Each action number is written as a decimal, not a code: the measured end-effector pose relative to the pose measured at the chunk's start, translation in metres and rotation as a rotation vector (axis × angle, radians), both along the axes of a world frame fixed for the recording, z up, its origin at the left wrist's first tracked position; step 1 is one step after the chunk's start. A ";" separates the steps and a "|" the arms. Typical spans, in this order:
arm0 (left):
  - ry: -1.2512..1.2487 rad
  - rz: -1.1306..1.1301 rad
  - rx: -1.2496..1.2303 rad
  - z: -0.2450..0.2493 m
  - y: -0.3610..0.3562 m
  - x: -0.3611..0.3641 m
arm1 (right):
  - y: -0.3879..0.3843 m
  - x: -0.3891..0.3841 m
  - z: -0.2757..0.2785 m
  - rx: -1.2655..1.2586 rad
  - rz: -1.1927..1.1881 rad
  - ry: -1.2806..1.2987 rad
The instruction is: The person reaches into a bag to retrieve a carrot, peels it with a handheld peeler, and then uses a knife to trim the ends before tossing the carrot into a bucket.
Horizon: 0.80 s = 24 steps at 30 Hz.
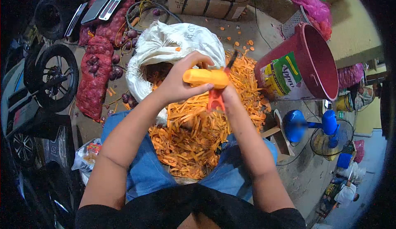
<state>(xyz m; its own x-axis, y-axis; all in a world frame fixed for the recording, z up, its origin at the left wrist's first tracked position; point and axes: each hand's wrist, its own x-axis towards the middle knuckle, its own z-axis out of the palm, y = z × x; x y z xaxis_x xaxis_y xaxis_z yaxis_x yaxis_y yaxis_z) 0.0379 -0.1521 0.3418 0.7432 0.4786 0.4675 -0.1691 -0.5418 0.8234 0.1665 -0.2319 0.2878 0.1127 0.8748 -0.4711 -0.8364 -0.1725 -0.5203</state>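
My left hand (pixel 183 76) is closed around a thick peeled carrot (pixel 206 78), thumb along its near side. The carrot lies sideways above a heap of orange peelings (pixel 189 146). Partly behind the carrot's right end, my right hand (pixel 229 93) is closed on a peeler with a red handle (pixel 215 100); a dark part of it sticks up beyond the carrot. Most of the right fingers and the blade are hidden. Just beyond my hands stands an open white woven sack (pixel 181 39), with a small orange piece on its rim.
A red mesh bag of onions (pixel 95 74) lies to the left, near a wheel (pixel 55 77). A tilted dark red bucket (pixel 297 64) is at the right, with a blue fan (pixel 295 126) below it. Cardboard boxes (pixel 208 0) stand at the back.
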 end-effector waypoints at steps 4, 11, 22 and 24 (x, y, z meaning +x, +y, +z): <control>0.117 0.024 0.016 -0.003 0.003 0.000 | 0.007 0.035 -0.013 0.010 -0.205 -0.331; 0.328 0.072 -0.108 -0.014 -0.002 0.003 | 0.005 0.039 0.002 0.121 -0.279 -0.772; 0.467 0.416 0.018 -0.027 0.006 0.009 | -0.010 0.023 0.033 0.069 0.137 -1.767; 0.476 0.401 0.006 -0.025 0.003 0.011 | -0.011 0.025 0.028 0.097 0.136 -1.815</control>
<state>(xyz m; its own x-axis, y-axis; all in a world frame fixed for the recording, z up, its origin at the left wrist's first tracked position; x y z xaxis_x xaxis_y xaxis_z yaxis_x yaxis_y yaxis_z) 0.0491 -0.1492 0.3169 0.6335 0.7622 0.1328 0.4339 -0.4921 0.7547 0.1919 -0.2428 0.3160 0.3034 0.9343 0.1871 0.7284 -0.1008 -0.6777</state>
